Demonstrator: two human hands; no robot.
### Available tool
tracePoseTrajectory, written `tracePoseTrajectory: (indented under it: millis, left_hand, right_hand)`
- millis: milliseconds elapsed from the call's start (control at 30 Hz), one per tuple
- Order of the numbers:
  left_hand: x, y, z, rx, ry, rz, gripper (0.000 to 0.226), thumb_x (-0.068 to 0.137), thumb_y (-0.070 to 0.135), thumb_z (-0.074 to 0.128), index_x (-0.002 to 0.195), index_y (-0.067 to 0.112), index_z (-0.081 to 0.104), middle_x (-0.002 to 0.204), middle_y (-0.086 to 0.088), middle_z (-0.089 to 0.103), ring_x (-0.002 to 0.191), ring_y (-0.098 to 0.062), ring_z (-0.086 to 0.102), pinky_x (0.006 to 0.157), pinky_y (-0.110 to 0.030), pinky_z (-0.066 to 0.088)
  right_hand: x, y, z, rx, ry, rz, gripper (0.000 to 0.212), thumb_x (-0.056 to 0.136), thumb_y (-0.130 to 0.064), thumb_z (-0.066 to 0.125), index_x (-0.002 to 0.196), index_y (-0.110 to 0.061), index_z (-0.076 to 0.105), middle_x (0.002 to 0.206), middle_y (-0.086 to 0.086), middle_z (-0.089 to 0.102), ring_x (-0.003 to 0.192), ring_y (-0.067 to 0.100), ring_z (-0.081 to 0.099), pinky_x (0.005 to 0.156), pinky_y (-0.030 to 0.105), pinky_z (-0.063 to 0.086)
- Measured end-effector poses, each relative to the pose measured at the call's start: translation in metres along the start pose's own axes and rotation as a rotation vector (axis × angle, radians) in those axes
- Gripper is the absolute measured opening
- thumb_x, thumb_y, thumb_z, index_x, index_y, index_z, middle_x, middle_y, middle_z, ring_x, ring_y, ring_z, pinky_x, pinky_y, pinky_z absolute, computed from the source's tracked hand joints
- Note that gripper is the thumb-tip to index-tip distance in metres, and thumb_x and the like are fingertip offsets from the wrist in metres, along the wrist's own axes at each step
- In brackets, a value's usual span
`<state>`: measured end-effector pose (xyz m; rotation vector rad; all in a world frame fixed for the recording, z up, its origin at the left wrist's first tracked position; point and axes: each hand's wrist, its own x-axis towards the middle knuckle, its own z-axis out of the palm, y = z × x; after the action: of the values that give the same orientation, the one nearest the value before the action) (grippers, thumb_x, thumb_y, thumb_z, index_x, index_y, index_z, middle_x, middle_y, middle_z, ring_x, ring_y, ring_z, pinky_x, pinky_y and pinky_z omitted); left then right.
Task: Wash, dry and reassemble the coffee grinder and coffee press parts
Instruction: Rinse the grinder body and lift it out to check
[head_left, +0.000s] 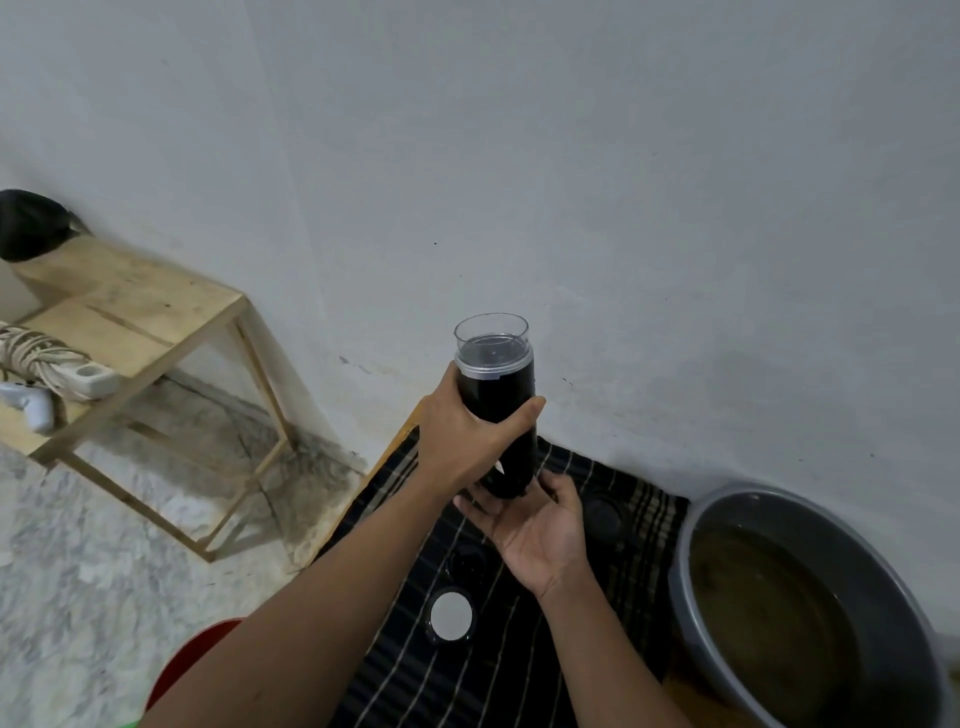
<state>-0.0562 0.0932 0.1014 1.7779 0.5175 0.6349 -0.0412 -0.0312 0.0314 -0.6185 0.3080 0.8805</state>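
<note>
Black coffee grinder (501, 415), clear lid (491, 332) fitted, stands upright above the striped cloth (519, 675), left grip (467, 441) wrapped round its body, right grip (540, 535) open under its base; a slackened hold may drop it toward the basin (769, 506).

The left hand (462, 441) wraps the middle of the grinder (501, 410) and hides that stretch of its black body. The grinder's underside faces the right hand (535, 525), out of sight. On the striped cloth (467, 686), a dark round part (467, 558) melts into the fabric, its shape unclear. Murky water hides the bottom of the basin (737, 501), which is cropped at lower right. The left edge cuts a black rounded object (31, 223) and a white controller (28, 402). The left forearm partly covers a red thing (192, 660) at the bottom edge.
</note>
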Motion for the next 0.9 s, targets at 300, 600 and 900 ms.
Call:
tracePoseTrajectory:
  millis: [300,600,900]
  left_hand:
    - [0.004,-0.003,-0.001,-0.002,0.012,0.013,0.074,0.061,0.063,0.083,0.124,0.030,0.061,0.106,0.022,0.069,0.101,0.007,0.066,0.085,-0.022,0.056]
    - [0.004,-0.009,-0.001,0.012,0.036,-0.016,0.074,0.061,0.063,0.083,0.122,0.030,0.060,0.106,0.019,0.070,0.100,0.004,0.066,0.088,-0.030,0.059]
    - [0.009,-0.008,0.002,-0.009,0.033,-0.009,0.074,0.060,0.064,0.083,0.122,0.032,0.059,0.106,0.019,0.070,0.101,0.004,0.066,0.087,-0.029,0.059]
  right_hand:
    - [0.010,0.003,0.003,0.029,-0.030,0.009,0.049,0.100,-0.032,0.042,0.139,-0.006,0.056,0.137,0.028,0.059,0.117,0.044,0.063,0.099,0.057,0.052]
    - [0.011,0.004,0.008,-0.047,-0.022,0.039,0.053,0.104,-0.042,0.039,0.144,-0.009,0.052,0.130,0.024,0.065,0.116,0.040,0.065,0.095,0.054,0.055]
    - [0.012,0.008,0.006,0.053,0.032,0.035,0.054,0.102,-0.042,0.045,0.140,-0.006,0.055,0.128,0.029,0.065,0.112,0.041,0.065,0.086,0.049,0.060]
